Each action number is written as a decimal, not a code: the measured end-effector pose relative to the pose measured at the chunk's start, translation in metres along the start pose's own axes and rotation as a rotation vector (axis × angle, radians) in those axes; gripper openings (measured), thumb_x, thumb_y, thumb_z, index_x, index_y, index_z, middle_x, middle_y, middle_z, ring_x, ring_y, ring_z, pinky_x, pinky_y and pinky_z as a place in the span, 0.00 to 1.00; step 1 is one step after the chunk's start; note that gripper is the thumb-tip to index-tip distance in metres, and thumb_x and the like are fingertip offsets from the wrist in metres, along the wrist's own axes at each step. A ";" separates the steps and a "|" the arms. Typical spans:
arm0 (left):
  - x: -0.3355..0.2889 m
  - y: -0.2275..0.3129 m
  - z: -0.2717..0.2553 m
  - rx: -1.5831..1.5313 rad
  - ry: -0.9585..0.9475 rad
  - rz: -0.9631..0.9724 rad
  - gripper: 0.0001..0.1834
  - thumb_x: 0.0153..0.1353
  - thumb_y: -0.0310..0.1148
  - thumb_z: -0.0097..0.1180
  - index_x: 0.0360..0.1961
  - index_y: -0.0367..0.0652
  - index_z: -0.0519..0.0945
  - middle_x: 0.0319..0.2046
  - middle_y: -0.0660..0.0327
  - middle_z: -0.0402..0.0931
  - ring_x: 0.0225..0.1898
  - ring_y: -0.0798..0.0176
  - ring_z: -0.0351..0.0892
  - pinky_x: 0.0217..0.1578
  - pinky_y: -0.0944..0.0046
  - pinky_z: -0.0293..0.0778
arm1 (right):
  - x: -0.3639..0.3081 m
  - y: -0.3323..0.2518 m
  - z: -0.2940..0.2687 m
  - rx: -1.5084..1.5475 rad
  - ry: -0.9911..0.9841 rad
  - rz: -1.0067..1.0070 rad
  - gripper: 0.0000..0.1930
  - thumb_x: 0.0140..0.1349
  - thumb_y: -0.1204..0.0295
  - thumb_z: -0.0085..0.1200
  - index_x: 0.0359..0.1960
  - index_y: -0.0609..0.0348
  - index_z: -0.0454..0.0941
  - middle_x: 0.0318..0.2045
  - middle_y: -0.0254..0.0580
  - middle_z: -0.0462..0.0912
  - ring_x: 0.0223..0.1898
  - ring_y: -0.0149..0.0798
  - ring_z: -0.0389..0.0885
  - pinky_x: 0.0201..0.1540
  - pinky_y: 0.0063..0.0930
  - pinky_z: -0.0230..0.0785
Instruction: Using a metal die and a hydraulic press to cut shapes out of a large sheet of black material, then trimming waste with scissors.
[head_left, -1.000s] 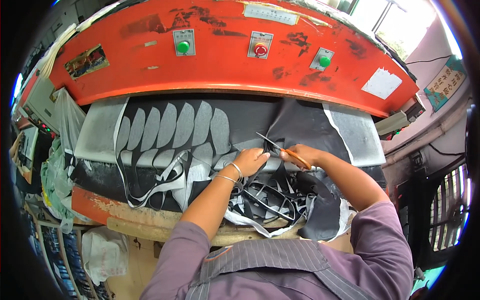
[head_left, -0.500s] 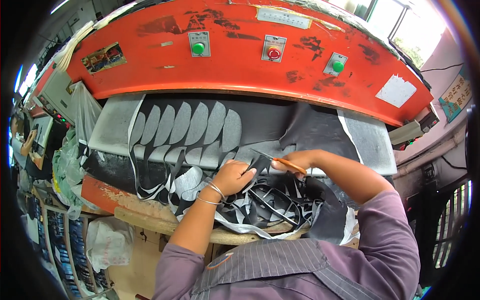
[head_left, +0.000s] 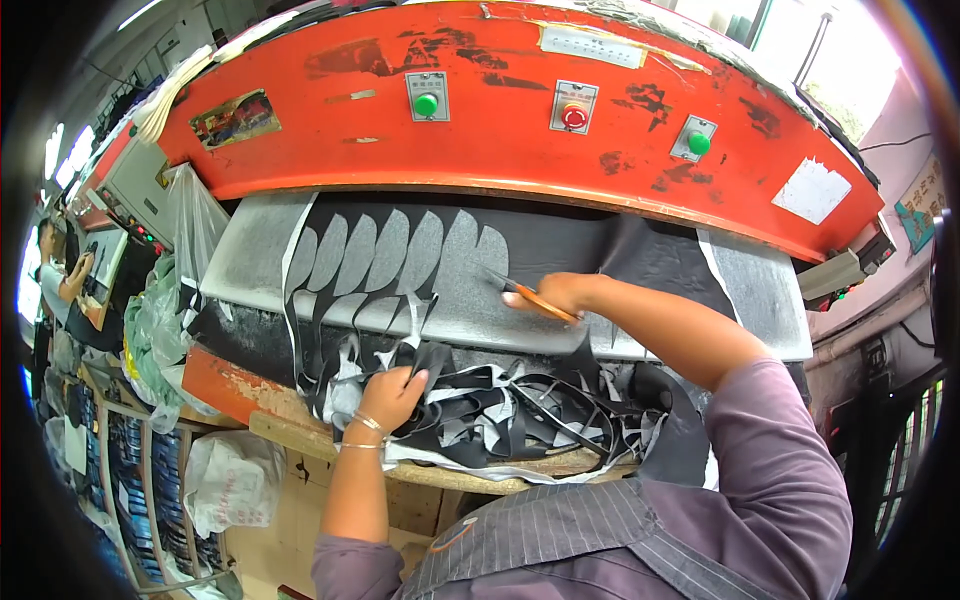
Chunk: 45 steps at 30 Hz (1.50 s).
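Head view: right hand (head_left: 560,292) at 3 o'clock of centre, fingers closed round orange-handled scissors (head_left: 543,304), blades toward 10. Left hand (head_left: 393,398) at 7, fingers gripping dark strip (head_left: 432,360), beside scrap heap (head_left: 505,415) at 6. Dark sheet (head_left: 560,240) spans 11 to 2.

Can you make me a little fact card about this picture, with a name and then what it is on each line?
Left hand: at the scraps, thumb against a dark strip; grip unclear
Right hand: holding scissors with orange handles
Sheet: black, beside gray curved shapes
Machine: red
Buttons: two green, one red
White bag: lower left
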<state>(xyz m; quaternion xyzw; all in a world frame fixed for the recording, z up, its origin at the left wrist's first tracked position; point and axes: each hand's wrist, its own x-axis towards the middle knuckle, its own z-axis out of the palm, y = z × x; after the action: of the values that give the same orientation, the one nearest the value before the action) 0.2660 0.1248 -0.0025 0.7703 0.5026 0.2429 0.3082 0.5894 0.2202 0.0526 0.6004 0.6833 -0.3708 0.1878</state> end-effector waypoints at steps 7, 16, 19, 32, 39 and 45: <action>-0.024 -0.010 -0.013 0.084 0.023 -0.042 0.24 0.62 0.42 0.54 0.16 0.34 0.65 0.14 0.46 0.64 0.15 0.46 0.61 0.20 0.52 0.59 | 0.014 -0.088 -0.026 -0.057 0.124 0.036 0.53 0.49 0.20 0.29 0.32 0.66 0.82 0.31 0.51 0.82 0.39 0.47 0.83 0.45 0.42 0.72; -0.045 -0.056 -0.047 0.505 0.163 -0.359 0.21 0.60 0.46 0.50 0.22 0.38 0.79 0.23 0.44 0.78 0.27 0.37 0.78 0.31 0.44 0.72 | 0.064 -0.097 -0.021 -0.198 0.298 -0.120 0.47 0.52 0.25 0.38 0.47 0.60 0.81 0.46 0.49 0.82 0.52 0.49 0.79 0.52 0.42 0.70; -0.049 -0.056 -0.052 0.445 0.175 -0.433 0.22 0.60 0.47 0.49 0.23 0.38 0.80 0.26 0.42 0.78 0.31 0.38 0.78 0.34 0.45 0.72 | 0.047 -0.091 -0.031 -0.380 0.238 -0.117 0.47 0.52 0.24 0.36 0.47 0.58 0.81 0.46 0.48 0.82 0.52 0.49 0.79 0.53 0.42 0.69; 0.097 -0.063 -0.075 0.689 0.311 -0.216 0.39 0.49 0.59 0.62 0.52 0.40 0.69 0.48 0.49 0.72 0.49 0.42 0.72 0.49 0.52 0.71 | 0.108 -0.164 -0.022 -0.360 0.288 -0.182 0.42 0.56 0.28 0.38 0.33 0.60 0.84 0.34 0.51 0.84 0.41 0.53 0.83 0.41 0.46 0.74; 0.098 -0.129 -0.102 0.505 0.049 0.056 0.17 0.60 0.47 0.56 0.32 0.43 0.75 0.32 0.55 0.78 0.40 0.48 0.75 0.40 0.51 0.75 | 0.024 -0.084 -0.017 -0.356 0.148 0.087 0.52 0.44 0.20 0.40 0.37 0.67 0.80 0.36 0.57 0.82 0.43 0.54 0.82 0.45 0.46 0.72; 0.084 -0.160 -0.121 0.385 0.082 0.305 0.13 0.60 0.41 0.55 0.25 0.43 0.75 0.26 0.57 0.78 0.33 0.50 0.75 0.34 0.53 0.73 | 0.056 -0.150 -0.027 -0.188 0.110 0.132 0.56 0.43 0.18 0.36 0.42 0.70 0.77 0.37 0.59 0.82 0.45 0.54 0.80 0.49 0.46 0.70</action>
<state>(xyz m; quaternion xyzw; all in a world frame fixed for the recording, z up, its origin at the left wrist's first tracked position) 0.1152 0.2795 -0.0286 0.8714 0.4295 0.2175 0.0949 0.4391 0.2778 0.0730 0.6434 0.6831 -0.2585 0.2293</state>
